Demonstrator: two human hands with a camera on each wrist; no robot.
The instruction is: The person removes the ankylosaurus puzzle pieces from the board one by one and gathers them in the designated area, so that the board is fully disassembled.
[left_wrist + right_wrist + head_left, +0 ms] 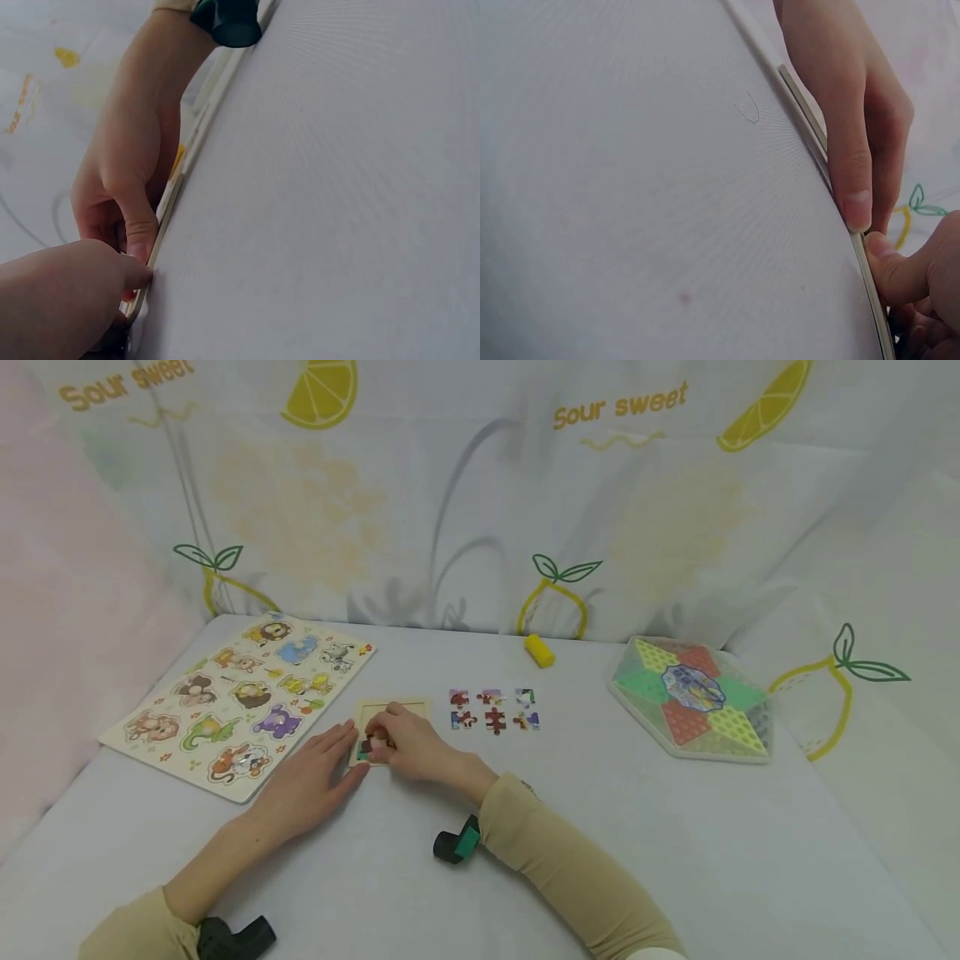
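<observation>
In the head view a small wooden puzzle tray [416, 707] lies at the middle of the table, with coloured picture at its lower left. My left hand [303, 781] rests at the tray's left side, fingers extended and the thumb at its near left corner. Over the tray my right hand [412, 745] bends its fingers and pinches a jigsaw piece low against it; the fingers hide most of that piece. Both hands meet at the tray's edge in the right wrist view, the left thumb [857, 210] beside the right hand [922, 270].
Several loose jigsaw pieces [495, 720] lie in two rows right of the tray. A large animal puzzle board [168, 714] is at the left. Farther back stands a yellow cylinder [539, 650]; a hexagonal game box [693, 700] sits at the right. A printed cloth [480, 485] hangs behind.
</observation>
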